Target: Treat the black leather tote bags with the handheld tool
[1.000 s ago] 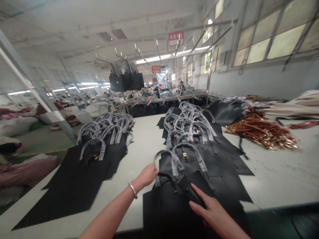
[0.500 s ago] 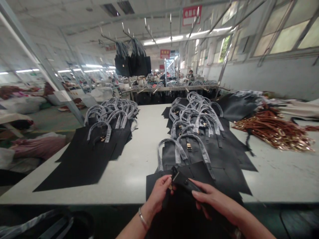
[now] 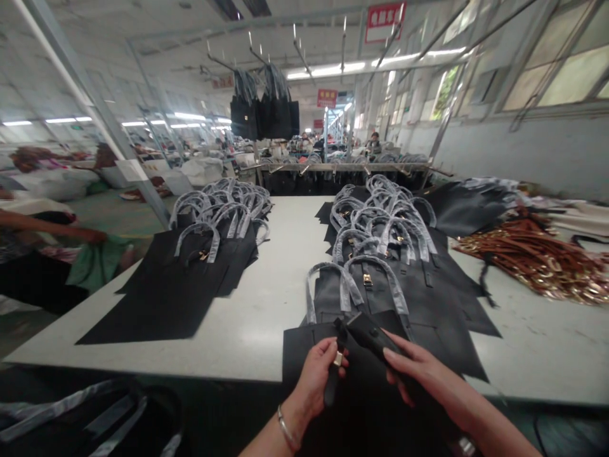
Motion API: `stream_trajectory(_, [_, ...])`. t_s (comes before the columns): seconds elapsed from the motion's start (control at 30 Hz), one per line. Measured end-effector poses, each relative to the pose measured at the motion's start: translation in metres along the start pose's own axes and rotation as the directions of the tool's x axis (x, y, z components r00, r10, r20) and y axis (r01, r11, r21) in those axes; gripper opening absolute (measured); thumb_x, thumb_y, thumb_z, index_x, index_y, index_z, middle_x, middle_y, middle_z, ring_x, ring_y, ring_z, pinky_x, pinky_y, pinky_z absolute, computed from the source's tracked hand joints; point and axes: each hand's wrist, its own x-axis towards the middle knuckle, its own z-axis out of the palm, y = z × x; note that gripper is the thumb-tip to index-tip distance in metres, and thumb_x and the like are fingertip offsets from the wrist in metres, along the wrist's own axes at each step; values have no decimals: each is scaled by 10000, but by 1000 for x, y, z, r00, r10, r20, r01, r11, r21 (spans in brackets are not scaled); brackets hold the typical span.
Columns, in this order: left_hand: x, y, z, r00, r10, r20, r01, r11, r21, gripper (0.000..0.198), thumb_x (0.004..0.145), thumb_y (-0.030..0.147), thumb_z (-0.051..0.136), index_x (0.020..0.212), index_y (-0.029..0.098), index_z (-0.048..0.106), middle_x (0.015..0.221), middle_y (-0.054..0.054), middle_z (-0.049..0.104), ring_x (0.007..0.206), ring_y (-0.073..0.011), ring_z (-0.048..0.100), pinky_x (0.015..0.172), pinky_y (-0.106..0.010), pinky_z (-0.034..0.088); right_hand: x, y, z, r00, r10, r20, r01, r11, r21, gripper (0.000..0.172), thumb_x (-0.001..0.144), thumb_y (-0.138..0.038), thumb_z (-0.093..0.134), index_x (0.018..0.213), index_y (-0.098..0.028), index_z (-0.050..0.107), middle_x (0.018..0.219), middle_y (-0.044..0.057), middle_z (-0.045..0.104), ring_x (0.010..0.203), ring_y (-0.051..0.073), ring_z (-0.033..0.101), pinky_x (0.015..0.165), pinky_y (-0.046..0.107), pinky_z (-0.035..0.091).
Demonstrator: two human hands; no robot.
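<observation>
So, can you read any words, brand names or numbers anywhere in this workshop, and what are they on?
Red rectangular overhead sign: characters too blurred to read.
Smaller red rectangular sign farther down the hall: too small to read.
Gold metal buckle on the black strap in the left hand: no readable marking.
Nothing else is legible, so no text can be quoted.

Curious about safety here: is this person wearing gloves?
No, the left hand and right hand are bare, holding a black bag strap.
</observation>
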Motion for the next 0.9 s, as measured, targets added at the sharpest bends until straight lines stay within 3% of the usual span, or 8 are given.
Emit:
stream_trajectory(0.13, [0,4,2,999,-41,8,41,999,-35,455,698,457,756,939,93,628,695,-22,566,548,-65,478,472,-163,325,-3,5,-1,990,90,107,-91,996,8,753,831,-501,611,1458,-201,321,654,-18,621,421,89,530,395,169,379])
stream_trajectory(0.37, [-16,4,16,974,-217,66,224,965,-134,292,652,307,774,795,104,620,670,10,507,502,-32,380,426,-150,211,4,5,0,997,6,-73,-10,998,-56,810,805,-513,620,1470,-188,290,649,-27,605,424,102,528,393,188,389])
stream_trajectory(0.47, [-22,1,21,995,-101,-16,101,994,-35,304,639,348,788,716,114,610,605,23,497,509,-52,407,470,-170,295,-5,8,-5,997,52,-58,-57,996,-71,870,777,-549,636,1481,-195,268,643,-31,601,418,104,527,389,191,388])
stream_trajectory(0.6, [-21,-4,20,987,107,-118,-99,992,74,317,627,343,784,779,107,637,690,-36,629,603,-114,544,584,-218,414,-22,16,-7,995,94,-19,-95,989,-114,859,785,-563,626,1486,-216,271,661,-29,603,430,96,534,403,184,394])
stream_trajectory(0.77, [-21,-6,16,982,173,-73,-152,962,227,263,671,205,679,915,107,678,758,-57,658,630,-139,577,581,-229,437,-28,22,-3,989,148,13,-143,973,-183,858,784,-571,613,1491,-229,268,652,-31,597,416,92,528,386,176,380])
stream_trajectory(0.9, [-24,-3,15,947,316,-56,-259,855,449,269,639,87,582,844,147,746,784,-43,634,639,-126,541,553,-212,402,-23,23,3,987,153,43,-140,963,-230,887,762,-608,605,1491,-224,277,637,-35,574,395,87,500,373,177,359])
